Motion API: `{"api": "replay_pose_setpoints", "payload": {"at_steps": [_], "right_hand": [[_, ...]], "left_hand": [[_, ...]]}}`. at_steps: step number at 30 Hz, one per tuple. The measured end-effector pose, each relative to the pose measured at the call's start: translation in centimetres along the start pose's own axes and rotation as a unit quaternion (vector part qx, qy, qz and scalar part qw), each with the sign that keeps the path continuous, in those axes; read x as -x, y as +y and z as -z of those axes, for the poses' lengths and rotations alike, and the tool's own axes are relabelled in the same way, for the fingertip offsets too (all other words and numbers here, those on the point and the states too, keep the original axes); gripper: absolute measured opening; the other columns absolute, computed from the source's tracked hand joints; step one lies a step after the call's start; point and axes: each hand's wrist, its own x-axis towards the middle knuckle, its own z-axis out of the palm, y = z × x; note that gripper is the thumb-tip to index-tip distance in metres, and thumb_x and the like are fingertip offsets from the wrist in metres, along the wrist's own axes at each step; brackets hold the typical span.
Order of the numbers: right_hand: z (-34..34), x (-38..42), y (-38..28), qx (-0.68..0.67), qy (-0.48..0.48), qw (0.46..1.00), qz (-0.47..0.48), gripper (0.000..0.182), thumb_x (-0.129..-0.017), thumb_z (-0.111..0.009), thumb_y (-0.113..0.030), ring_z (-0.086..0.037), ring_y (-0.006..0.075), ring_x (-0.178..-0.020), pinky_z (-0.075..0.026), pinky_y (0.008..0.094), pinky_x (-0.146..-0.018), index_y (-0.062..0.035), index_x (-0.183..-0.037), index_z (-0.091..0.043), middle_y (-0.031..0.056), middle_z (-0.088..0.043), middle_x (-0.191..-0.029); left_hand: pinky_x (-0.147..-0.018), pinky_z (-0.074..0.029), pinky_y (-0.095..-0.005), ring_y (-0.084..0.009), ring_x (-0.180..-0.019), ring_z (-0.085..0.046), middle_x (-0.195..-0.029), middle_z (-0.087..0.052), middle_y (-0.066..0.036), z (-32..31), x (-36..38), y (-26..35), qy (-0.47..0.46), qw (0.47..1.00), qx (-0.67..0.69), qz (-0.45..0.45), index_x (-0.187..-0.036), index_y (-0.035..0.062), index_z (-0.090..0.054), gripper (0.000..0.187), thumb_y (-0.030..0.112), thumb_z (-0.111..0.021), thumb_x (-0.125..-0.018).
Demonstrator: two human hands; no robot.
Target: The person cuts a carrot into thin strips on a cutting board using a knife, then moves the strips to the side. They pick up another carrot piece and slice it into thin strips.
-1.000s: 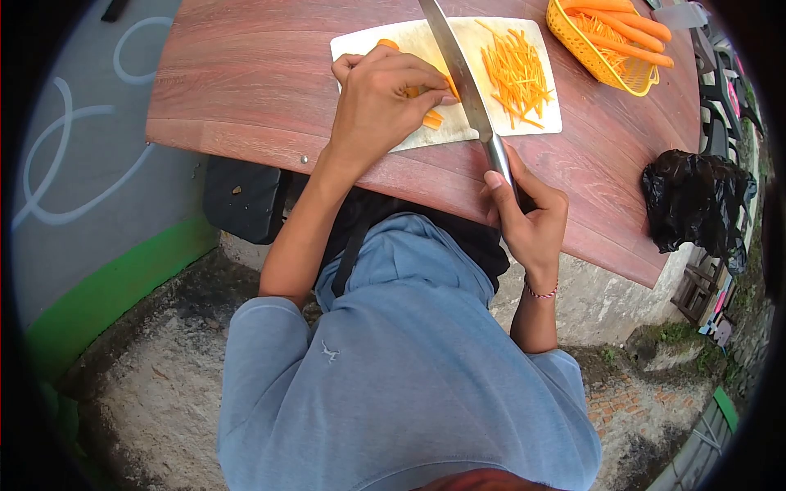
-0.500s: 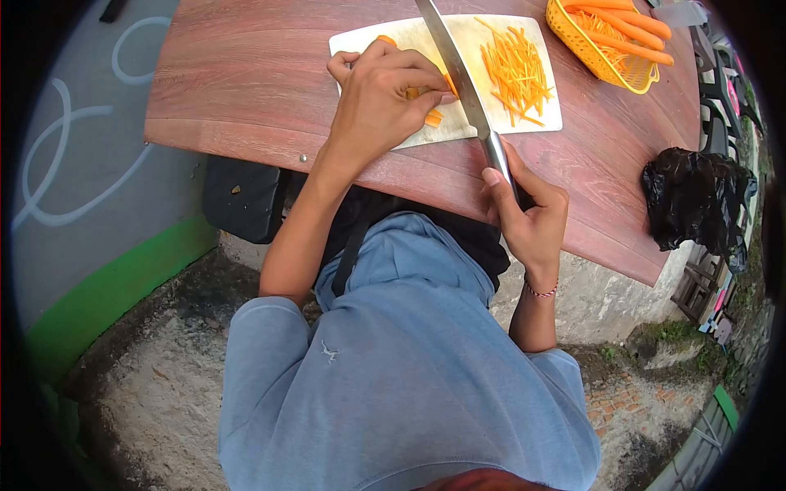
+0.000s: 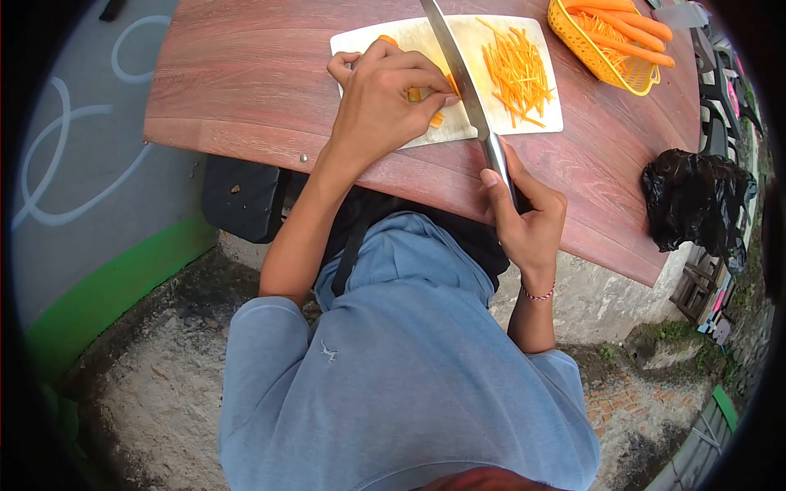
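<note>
My left hand (image 3: 381, 102): fingers gripping carrot (image 3: 453, 84) on the chopping board (image 3: 426, 39), beside the knife (image 3: 463, 78) | my right hand (image 3: 532, 217): wrapped round its handle (image 3: 497, 157) | feel: carrot likely light, stiff, slick where cut; I'd hold from above, fingertips tucked back.

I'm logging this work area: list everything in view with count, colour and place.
table: 1, reddish brown, upper centre
board: 1, white, on table
carrot strips: many, orange, board's right half
carrot pieces: count partly hidden, orange, board's left half
knife: 1, silver, slanting over board
basket: 1, yellow, right of board
carrots: several, orange, in basket
container: 1, clear, top right
bag: 1, black, table's right edge
chairs: count unclear, black, far right
wall: 1, grey and green, left
bracelet: 1, reddish, right wrist
shirt: 1, blue, bottom centre
left hand: 1, bare, on carrot pieces
right hand: 1, bare, gripping knife
</note>
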Motion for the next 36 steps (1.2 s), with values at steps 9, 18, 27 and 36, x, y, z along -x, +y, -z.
{"api": "replay_pose_setpoints", "payload": {"at_steps": [9,18,27,36], "right_hand": [[-0.5,0.1,-0.2,0.019,0.022,0.998,0.048,0.036,-0.095,-0.079,-0.009,-0.079,0.0179,-0.080,-0.058,0.0303,-0.073,0.0073,-0.127,-0.074,0.0266,-0.078,-0.112],[-0.6,0.3,0.3,0.052,0.022,0.996,0.071,0.044,-0.098,-0.077,-0.011,-0.059,0.0032,-0.057,-0.048,0.0239,-0.055,-0.0038,-0.141,-0.070,-0.0008,-0.069,-0.069],[-0.8,0.1,-0.6,0.047,0.025,0.996,0.067,0.030,-0.094,-0.079,-0.009,-0.079,0.0252,-0.076,-0.058,0.0331,-0.070,0.0092,-0.117,-0.076,0.0269,-0.076,-0.116],[-0.6,0.0,-1.0,0.058,0.017,0.997,0.057,0.028,-0.095,-0.078,-0.011,-0.080,0.0274,-0.079,-0.058,0.0340,-0.071,0.0095,-0.115,-0.076,0.0255,-0.075,-0.119]], "left_hand": [[-0.099,-0.025,-0.0483,-0.0137,-0.101,-0.059,-0.093,-0.077,0.013,-0.4,0.1,-0.4,0.000,1.000,0.017,0.009,-0.081,0.0206,-0.085,0.009,0.028,-0.089,-0.079],[-0.094,-0.026,-0.0396,-0.0112,-0.097,-0.061,-0.095,-0.080,0.010,0.1,0.0,0.0,-0.002,1.000,0.000,0.001,-0.087,0.0181,-0.086,0.009,0.020,-0.089,-0.079],[-0.100,-0.024,-0.0496,-0.0134,-0.101,-0.059,-0.094,-0.079,0.013,-0.3,0.1,-0.3,0.001,0.999,0.033,0.018,-0.082,0.0197,-0.086,0.008,0.027,-0.088,-0.080],[-0.100,-0.025,-0.0498,-0.0139,-0.103,-0.059,-0.095,-0.078,0.013,-0.3,0.1,-0.2,0.003,0.999,0.033,0.019,-0.082,0.0211,-0.086,0.007,0.028,-0.087,-0.081]]}}
